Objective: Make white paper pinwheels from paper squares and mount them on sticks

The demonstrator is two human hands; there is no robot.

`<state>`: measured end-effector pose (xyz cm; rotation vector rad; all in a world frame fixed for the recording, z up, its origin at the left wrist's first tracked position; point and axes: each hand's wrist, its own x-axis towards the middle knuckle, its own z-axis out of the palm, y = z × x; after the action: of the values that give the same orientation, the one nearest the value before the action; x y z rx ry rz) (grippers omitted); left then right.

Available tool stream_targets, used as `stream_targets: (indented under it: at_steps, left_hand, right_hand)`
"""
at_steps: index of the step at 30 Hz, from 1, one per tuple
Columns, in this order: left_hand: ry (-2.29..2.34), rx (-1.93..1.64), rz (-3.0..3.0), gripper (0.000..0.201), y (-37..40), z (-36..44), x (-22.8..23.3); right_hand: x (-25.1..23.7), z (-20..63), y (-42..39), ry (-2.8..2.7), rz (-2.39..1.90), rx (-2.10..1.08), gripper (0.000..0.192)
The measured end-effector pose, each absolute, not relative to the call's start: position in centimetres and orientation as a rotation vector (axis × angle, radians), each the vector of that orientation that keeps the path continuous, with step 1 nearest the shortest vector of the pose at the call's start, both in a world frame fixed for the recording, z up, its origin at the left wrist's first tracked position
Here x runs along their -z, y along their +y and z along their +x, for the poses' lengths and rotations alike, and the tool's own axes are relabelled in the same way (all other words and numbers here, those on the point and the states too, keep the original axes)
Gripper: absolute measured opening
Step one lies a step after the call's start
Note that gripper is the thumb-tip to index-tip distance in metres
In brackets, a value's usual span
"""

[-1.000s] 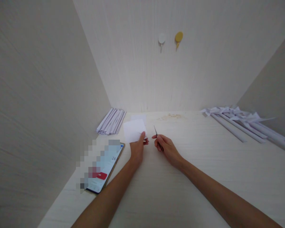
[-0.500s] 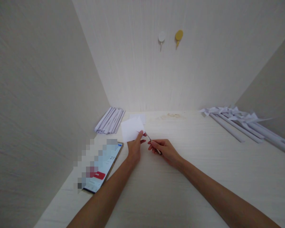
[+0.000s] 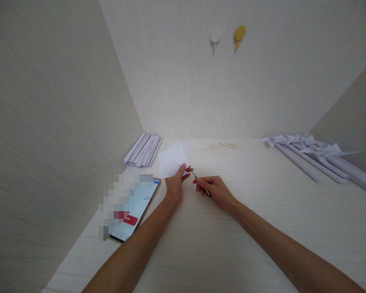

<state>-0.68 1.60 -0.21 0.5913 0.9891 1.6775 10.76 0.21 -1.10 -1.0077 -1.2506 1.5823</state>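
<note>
Paper, one small white square, is pinched at its near corner by the left hand, thumb and fingers closed on it, lifted a little above the table. A second ago the right hand held its thin metal pin pointing up, apart from the paper. Now the pin leans over and its tip sits right at the pinched corner. The right hand is curled shut around the pin. So the pin looks ready to go into the paper. Paper sticks lie by the left wall, finished pinwheels far right, and a phone beside the left arm.
</note>
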Motion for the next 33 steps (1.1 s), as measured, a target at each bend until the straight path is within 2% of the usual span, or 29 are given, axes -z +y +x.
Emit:
stream_targets:
  at_steps: [33]
  left_hand:
    - [1.048, -1.675, 0.643, 0.016, 1.87, -0.72, 0.62]
  right_hand:
    - [1.1, 10.63, 0.27, -1.239, -1.046, -1.54, 0.022]
